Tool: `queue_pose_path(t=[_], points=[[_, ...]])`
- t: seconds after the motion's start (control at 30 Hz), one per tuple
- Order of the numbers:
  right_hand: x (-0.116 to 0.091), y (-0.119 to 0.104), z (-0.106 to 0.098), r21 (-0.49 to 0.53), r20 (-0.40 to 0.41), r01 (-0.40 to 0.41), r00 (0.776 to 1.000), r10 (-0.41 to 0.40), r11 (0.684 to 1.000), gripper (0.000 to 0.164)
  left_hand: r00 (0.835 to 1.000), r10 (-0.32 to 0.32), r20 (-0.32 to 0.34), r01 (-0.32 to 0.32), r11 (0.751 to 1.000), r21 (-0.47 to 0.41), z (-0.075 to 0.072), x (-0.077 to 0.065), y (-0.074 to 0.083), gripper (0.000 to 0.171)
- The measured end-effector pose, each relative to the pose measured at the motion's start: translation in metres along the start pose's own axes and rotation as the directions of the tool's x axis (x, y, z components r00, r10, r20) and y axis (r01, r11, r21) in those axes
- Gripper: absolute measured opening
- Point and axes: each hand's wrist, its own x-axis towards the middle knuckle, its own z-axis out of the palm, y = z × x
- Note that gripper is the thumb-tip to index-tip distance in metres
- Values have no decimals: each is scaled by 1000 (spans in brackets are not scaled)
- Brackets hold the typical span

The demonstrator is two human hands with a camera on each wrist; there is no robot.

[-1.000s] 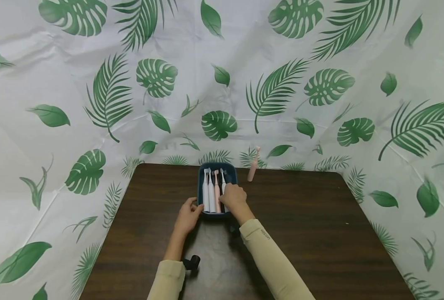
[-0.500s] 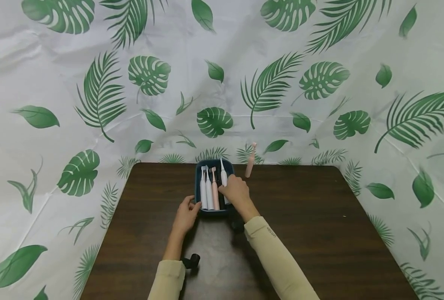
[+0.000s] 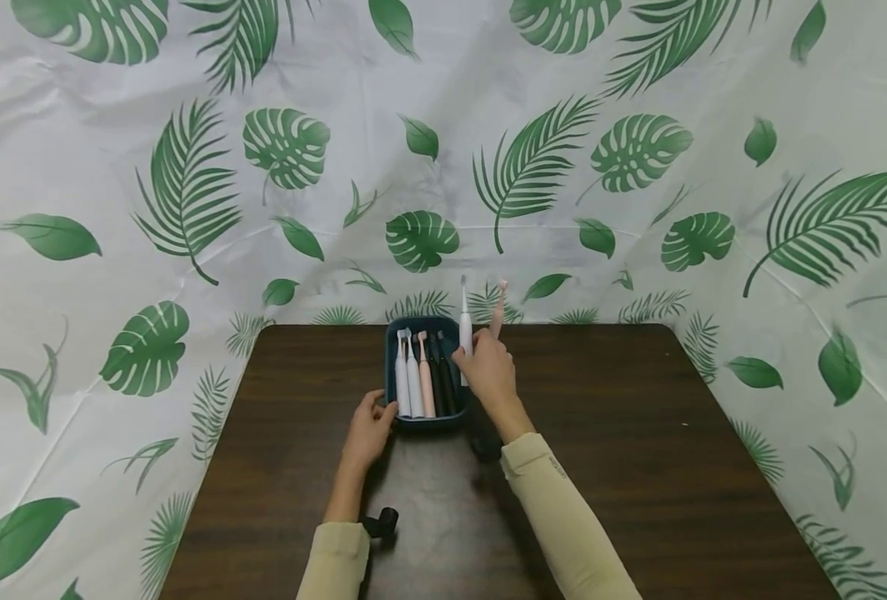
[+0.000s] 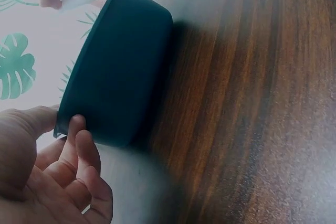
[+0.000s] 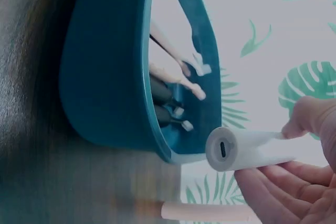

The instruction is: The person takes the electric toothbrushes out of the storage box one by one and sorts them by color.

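Note:
A dark blue plastic basin [image 3: 424,423] on the table holds white electric toothbrushes [image 3: 415,383], a pink one [image 3: 426,385] and black ones [image 3: 447,385], side by side with brush heads away from me. My left hand [image 3: 369,431] pinches its near left corner, thumb over the rim and fingertip against the outer wall [image 4: 115,61]. Between thumb and fingers, my right hand [image 3: 491,379] holds a white electric toothbrush [image 3: 465,329], brush head up, just right of the basin. Its round base with a dark slot [image 5: 223,149] shows beside the rim in the right wrist view.
Another pink electric toothbrush [image 3: 498,310] stands upright at the back of the table, partly behind my right hand. The dark wood table [image 3: 623,450] ends at a white, leaf-printed cloth backdrop [image 3: 353,250]. Black camera mounts [image 3: 383,523] sit at my wrists.
My right hand has lifted the white toothbrush out of the basin and moved it right, uncovering the black toothbrushes. My left hand stays at the basin's corner. The head view has shifted slightly.

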Motion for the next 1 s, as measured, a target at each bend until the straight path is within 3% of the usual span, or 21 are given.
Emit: queue_pose_path(t=[0.2,0.4,0.7,1.0], points=[[9,8,-10,109,-70,36,997,-29,993,36,1000,-8,7,8,1000,-4,-1,4,2,55],[18,20,-23,198,-137,21,991,6,980,37,1000,-4,7,4,1000,-14,-1,6,4,56],[34,45,-32,254,-202,12,978,41,967,37,999,10,-31,-10,1000,12,2,4,3,56],[41,78,-28,306,-169,-88,975,145,948,37,1000,20,-19,-20,1000,12,4,2,-2,57]])
